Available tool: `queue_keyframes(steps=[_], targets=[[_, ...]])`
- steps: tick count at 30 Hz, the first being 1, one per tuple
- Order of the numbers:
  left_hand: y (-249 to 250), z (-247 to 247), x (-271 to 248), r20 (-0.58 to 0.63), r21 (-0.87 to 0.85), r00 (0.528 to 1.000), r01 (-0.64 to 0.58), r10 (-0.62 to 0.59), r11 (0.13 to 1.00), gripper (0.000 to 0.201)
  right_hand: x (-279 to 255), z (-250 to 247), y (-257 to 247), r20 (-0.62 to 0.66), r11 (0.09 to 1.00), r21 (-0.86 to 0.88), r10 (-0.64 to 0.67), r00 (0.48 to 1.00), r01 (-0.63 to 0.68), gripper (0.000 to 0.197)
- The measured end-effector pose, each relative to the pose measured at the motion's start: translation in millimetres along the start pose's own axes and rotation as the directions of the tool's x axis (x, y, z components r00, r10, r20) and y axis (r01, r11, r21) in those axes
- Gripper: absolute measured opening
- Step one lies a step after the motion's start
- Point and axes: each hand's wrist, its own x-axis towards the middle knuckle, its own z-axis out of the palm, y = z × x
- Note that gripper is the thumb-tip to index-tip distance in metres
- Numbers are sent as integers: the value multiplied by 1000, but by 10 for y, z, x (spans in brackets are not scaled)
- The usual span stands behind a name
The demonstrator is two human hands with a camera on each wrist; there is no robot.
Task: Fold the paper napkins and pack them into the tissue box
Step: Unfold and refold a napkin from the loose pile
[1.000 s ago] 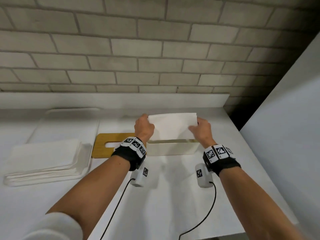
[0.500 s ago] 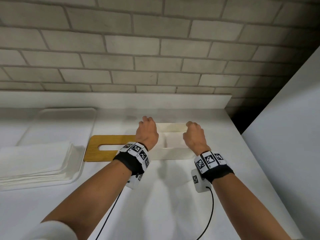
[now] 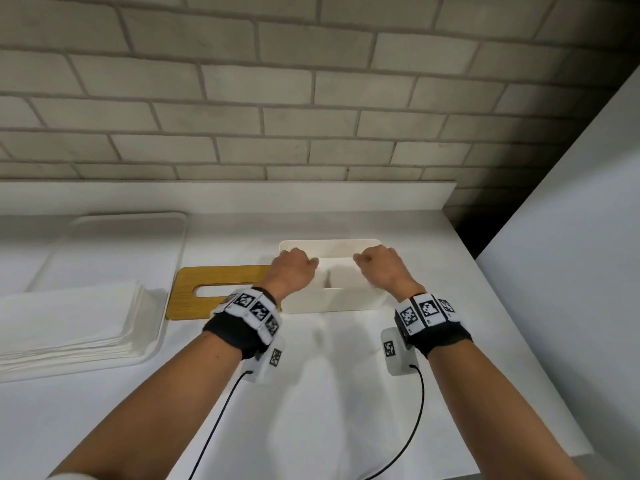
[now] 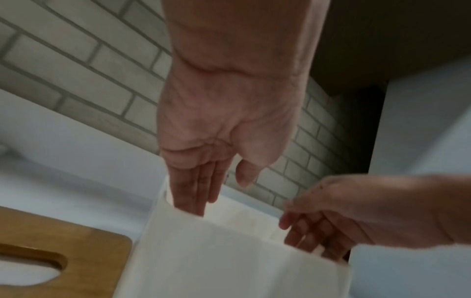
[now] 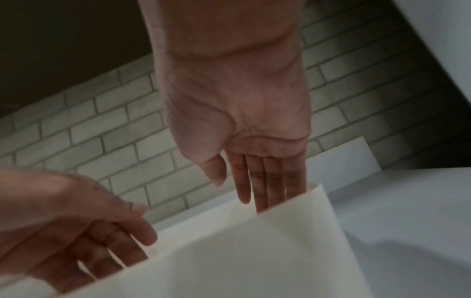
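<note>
The white open-topped tissue box (image 3: 332, 301) stands on the counter in front of me. My left hand (image 3: 292, 271) and right hand (image 3: 381, 270) both reach down into it, one at each end. In the left wrist view the left hand (image 4: 216, 193) points straight fingers (image 4: 193, 193) down behind the box's front wall (image 4: 229, 262), which hides their tips. The right hand (image 5: 244, 191) does the same behind the box wall (image 5: 254, 262). Neither hand grips anything. White napkin paper (image 3: 341, 277) shows inside the box between the hands. A stack of unfolded napkins (image 3: 69, 320) lies at the left.
The wooden lid (image 3: 214, 296) with its slot lies flat just left of the box. The napkin stack sits on a white tray (image 3: 152, 341); a second white tray (image 3: 114, 251) lies behind it. A brick wall backs the counter and a white panel (image 3: 571, 271) stands at the right.
A second ago both hands held the folded napkin by its ends above the box. They have lowered it inside and let go, and their fingers now point straight down into the box.
</note>
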Motion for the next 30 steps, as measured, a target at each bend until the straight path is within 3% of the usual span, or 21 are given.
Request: queue_keyframes(steps=[2, 3, 6, 8, 11, 16, 23, 27, 30], targets=[[-92, -106, -108, -111, -248, 992, -82, 56, 965, 28, -138, -112, 113, -136, 995, 98, -17, 991, 30, 44], [-127, -152, -185, -144, -404, 988, -111, 57, 908, 23, -241, -165, 176, -196, 987, 154, -4, 981, 35, 43], [-211, -241, -464, -121, -664, 992, -96, 20, 742, 16, -585, -192, 401, -269, 958, 285, 114, 956, -34, 35], [-272, -188, -607, -38, -687, 998, -55, 40, 724, 17, -834, -96, 533, -225, 947, 290, 209, 952, -139, 30], [-409, 46, -762, 135, -656, 989, 40, 65, 753, 19, -1159, 187, 720, -123, 937, 142, 337, 934, -319, 29], [-608, 371, -933, 315, -622, 949, 188, 23, 760, 25, -1385, 539, 888, -27, 904, 19, 427, 904, -427, 56], [-816, 325, -997, 337, -686, 940, 282, -50, 671, 28, -1232, 506, 983, 2, 872, -284, 416, 909, -398, 59], [-975, 268, -1008, 315, -711, 944, 300, -93, 636, 28, -1169, 451, 1016, 44, 851, -327, 448, 893, -411, 71], [-1066, 305, -1037, 324, -714, 938, 328, -123, 619, 30, -1144, 399, 1001, 58, 842, -345, 460, 886, -414, 69]])
